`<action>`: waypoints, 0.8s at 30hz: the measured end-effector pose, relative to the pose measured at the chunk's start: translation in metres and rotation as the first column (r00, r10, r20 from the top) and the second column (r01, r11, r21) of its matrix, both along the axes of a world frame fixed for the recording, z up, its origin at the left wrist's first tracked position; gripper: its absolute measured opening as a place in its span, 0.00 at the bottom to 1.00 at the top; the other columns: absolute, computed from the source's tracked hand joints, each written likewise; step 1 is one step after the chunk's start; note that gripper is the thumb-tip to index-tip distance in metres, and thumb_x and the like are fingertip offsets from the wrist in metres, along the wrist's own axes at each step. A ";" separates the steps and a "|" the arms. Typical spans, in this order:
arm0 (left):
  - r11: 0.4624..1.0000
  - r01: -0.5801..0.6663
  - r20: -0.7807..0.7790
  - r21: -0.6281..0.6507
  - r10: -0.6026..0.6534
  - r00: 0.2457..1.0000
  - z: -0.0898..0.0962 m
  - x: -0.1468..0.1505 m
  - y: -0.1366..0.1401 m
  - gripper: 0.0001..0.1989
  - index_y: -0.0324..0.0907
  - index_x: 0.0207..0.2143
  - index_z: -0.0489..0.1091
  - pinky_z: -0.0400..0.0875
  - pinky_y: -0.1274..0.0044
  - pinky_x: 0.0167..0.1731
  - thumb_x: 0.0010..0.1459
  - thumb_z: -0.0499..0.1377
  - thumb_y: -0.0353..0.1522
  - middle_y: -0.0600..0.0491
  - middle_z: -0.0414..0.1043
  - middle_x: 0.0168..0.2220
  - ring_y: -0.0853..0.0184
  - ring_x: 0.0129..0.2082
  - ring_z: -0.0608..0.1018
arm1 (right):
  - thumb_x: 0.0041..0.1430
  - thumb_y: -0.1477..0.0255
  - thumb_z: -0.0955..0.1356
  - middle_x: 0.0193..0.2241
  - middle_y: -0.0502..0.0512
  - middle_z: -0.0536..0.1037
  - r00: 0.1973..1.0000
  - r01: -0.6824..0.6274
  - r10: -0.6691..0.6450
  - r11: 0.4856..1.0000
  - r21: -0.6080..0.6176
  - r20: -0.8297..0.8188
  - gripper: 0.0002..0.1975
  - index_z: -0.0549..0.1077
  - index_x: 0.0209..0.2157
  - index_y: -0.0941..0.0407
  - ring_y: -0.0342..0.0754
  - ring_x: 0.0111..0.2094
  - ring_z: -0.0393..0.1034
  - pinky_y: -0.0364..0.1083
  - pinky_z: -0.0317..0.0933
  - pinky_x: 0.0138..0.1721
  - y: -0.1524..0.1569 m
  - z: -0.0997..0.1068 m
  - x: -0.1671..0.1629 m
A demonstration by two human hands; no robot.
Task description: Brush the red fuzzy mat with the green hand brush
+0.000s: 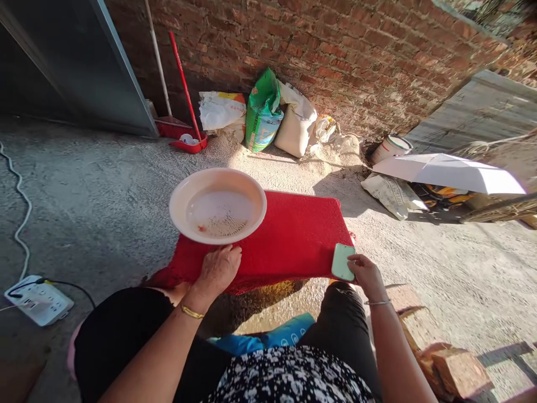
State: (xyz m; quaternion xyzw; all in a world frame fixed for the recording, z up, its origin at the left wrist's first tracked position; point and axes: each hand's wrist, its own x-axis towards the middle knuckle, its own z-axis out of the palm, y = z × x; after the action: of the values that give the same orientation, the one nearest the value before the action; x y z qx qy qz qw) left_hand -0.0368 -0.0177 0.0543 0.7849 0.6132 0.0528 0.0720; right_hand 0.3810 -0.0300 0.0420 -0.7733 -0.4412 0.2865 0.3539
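Observation:
A red cloth (302,229) covers a low table or bench in front of me. On its left part stands a pale pink plastic basin (178,221), with some liquid and a small reddish bit in the bottom. My left hand (220,267) rests on the cloth just below the basin's near rim, its fingers curled in; what they hold, if anything, is hidden. At the cloth's right front corner lies a flat pale green rectangular piece (342,262) with rounded corners. The fingers of my right hand (367,274) grip its right edge.
Filled sacks (264,120) and a red dustpan (193,144) stand by the brick wall. To the right are a white bucket (392,146), an umbrella (448,170) and bricks (457,369). A power strip (39,302) lies at left. Blue fabric (268,336) is below the cloth.

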 end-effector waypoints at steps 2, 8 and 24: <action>1.000 -0.022 -0.006 0.003 0.022 1.000 0.001 -0.004 -0.001 0.14 0.43 0.40 0.72 0.67 0.74 0.33 0.64 0.47 0.33 0.48 0.74 0.38 0.62 0.37 0.77 | 0.43 0.61 0.68 0.19 0.44 0.66 0.994 -0.094 0.093 0.995 -0.015 -0.060 0.14 0.72 0.32 0.54 0.39 0.18 0.57 0.40 0.52 0.18 -0.001 0.002 -0.035; 0.995 -0.097 -0.024 -0.034 0.096 0.995 0.007 -0.013 0.001 0.16 0.44 0.43 0.72 0.66 0.72 0.35 0.65 0.46 0.34 0.47 0.77 0.37 0.60 0.36 0.78 | 0.44 0.67 0.67 0.21 0.45 0.65 0.768 -0.535 0.494 0.845 0.016 -0.407 0.08 0.72 0.28 0.55 0.39 0.22 0.57 0.39 0.52 0.21 0.010 -0.013 -0.217; 0.993 0.098 0.046 0.072 -0.102 0.994 0.007 0.022 -0.019 0.11 0.42 0.33 0.68 0.62 0.70 0.36 0.64 0.47 0.29 0.50 0.71 0.32 0.62 0.35 0.73 | 0.37 0.60 0.70 0.19 0.46 0.69 0.992 0.105 -0.095 0.988 -0.110 0.089 0.18 0.74 0.32 0.55 0.41 0.16 0.61 0.42 0.54 0.16 -0.022 0.007 0.027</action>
State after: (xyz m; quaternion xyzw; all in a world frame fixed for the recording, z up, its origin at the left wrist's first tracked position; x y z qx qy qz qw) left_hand -0.0149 -0.0369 0.0610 0.8151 0.5689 0.0899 0.0621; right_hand 0.4082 -0.0515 0.0488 -0.8248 -0.3990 0.2609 0.3041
